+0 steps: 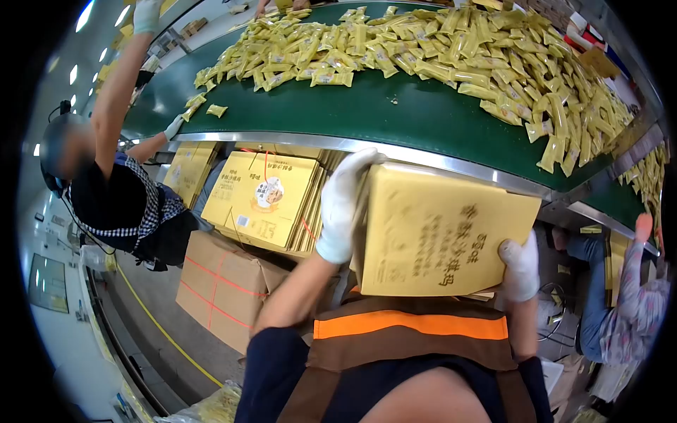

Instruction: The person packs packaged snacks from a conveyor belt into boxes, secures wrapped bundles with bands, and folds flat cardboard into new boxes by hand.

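A stack of flat yellow cartons with dark printed characters (441, 233) is held in front of my chest, tilted slightly. My left hand (347, 201), in a white glove, grips its left edge. On the lower right edge my right hand (520, 264), also gloved in white, has its thumb on the top carton and its fingers behind the stack. Another stack of yellow cartons (264, 194), with a round picture label and red strapping, lies to the left of my left hand, below the belt's metal edge.
A green conveyor belt (416, 116) carries a large heap of yellow packets (451, 49). A brown parcel with red straps (218, 282) is at lower left. One co-worker (106, 183) reaches over the belt at left; another person (638, 303) is at right.
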The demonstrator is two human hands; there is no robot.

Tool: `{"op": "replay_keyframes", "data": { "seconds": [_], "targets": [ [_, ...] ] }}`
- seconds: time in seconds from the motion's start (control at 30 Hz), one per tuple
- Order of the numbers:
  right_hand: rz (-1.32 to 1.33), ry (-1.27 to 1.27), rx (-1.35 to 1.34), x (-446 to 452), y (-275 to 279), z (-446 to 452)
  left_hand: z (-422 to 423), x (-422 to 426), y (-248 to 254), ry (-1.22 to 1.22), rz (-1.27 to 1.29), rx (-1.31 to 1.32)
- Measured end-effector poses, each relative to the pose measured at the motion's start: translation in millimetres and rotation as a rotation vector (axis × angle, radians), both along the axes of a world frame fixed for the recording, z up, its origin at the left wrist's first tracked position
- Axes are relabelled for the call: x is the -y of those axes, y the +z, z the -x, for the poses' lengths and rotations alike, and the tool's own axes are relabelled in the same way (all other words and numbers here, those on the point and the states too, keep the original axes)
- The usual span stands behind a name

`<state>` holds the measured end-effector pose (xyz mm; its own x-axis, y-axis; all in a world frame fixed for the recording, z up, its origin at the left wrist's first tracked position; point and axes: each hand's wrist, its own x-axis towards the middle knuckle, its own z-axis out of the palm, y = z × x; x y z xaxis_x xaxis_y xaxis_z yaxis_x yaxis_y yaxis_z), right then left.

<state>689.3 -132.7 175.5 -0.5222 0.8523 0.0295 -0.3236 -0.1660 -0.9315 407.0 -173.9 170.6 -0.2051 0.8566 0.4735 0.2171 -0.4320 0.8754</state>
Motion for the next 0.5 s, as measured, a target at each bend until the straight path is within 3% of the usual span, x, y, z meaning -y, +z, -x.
{"op": "replay_keyframes", "data": {
  "seconds": [0.07, 0.13, 0.2, 0.23, 0.3, 0.33, 0.37, 0.4, 0.43, 0.5],
  "targets": [
    [-0.154, 0.295, 0.171, -22, 27, -6, -13, 9, -66, 0.078, 0.041, -0.056],
    [-0.416, 0.732, 0.546, -53, 50, -2, -32, 13, -135, -0.067, 0.211, 0.261],
    [-0.658, 0.937, 0.835, -58, 42, 24, -44, 32, -145, -0.071, 0.557, -0.348],
    [-0.781, 1.040, 0.979, -58, 34, 40, -41, 44, -129, 0.133, 0.666, -1.311],
    [-0.768, 1.061, 0.936, -64, 21, 61, -5, 24, -125, 0.356, 0.407, -1.288],
    [-0.805, 1.031, 0.954, -63, 21, 72, 3, 11, -88, 0.491, 0.354, -1.288],
    [-0.851, 1.008, 0.945, -59, 21, 80, 12, -3, -61, 0.473, 0.266, -1.031],
    [-0.901, 0.979, 0.918, -56, 18, 85, 16, -19, -47, 0.355, 0.035, -0.535],
    [-0.951, 0.953, 0.891, -54, 14, 87, -6, -24, 19, 0.149, 0.118, -0.263],
    [-0.935, 0.828, 0.893, -56, 5, 89, -29, -51, 30, -0.136, 0.031, -0.650]
  ]
}}
